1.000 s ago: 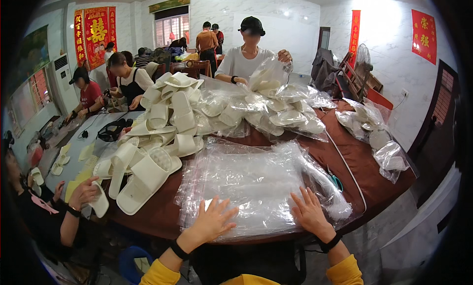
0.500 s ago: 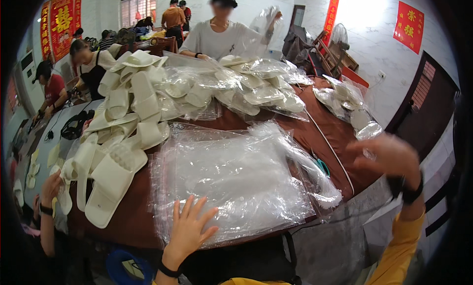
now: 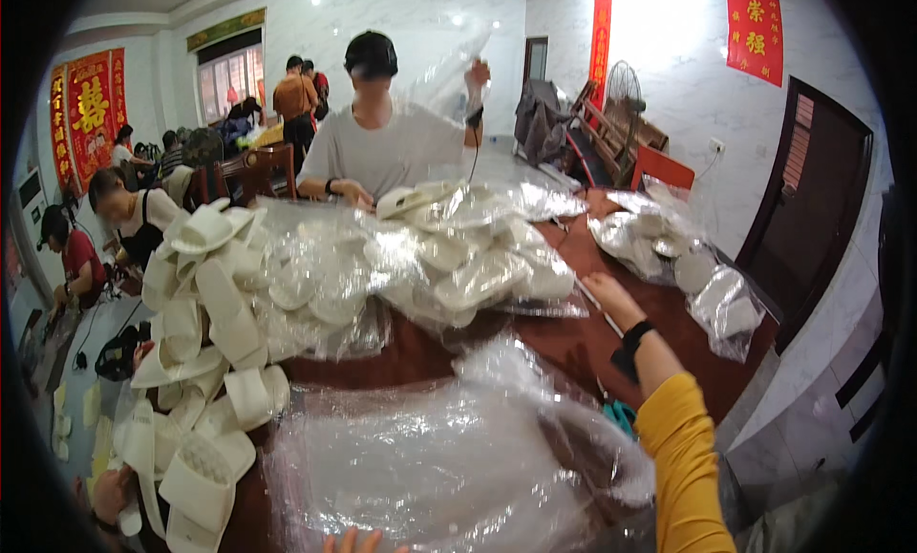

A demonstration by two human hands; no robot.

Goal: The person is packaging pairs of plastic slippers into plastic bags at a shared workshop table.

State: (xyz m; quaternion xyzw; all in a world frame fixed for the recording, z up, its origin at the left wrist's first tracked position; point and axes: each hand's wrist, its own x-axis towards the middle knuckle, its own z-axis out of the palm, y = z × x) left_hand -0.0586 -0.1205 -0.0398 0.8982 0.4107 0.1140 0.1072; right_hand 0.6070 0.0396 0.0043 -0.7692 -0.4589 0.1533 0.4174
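Observation:
A stack of clear plastic bags point(image 3: 411, 467) lies in front of me on the brown tablecloth. On its near edge rest the fingertips of my left hand point(image 3: 353, 542), flat and a little apart; the rest of that hand is out of view. My right arm reaches forward across the cloth. My right hand point(image 3: 613, 300) has its fingers curled at a thin white cord point(image 3: 590, 305), beside the bagged slippers point(image 3: 487, 271); what they grip, if anything, is too small to make out. Teal-handled scissors point(image 3: 619, 417) lie partly hidden beside my right forearm.
Loose cream slippers point(image 3: 224, 309) are heaped at the left, where another person's hand point(image 3: 113, 494) touches them. Across the table a person in a grey shirt point(image 3: 382, 157) holds up a clear bag point(image 3: 444, 80). More bagged slippers point(image 3: 683, 252) lie at the far right.
My right hand has swung from the right side forward and inward to the cord by the bagged slippers. The view has shifted, leaving only my left fingertips at the lower edge.

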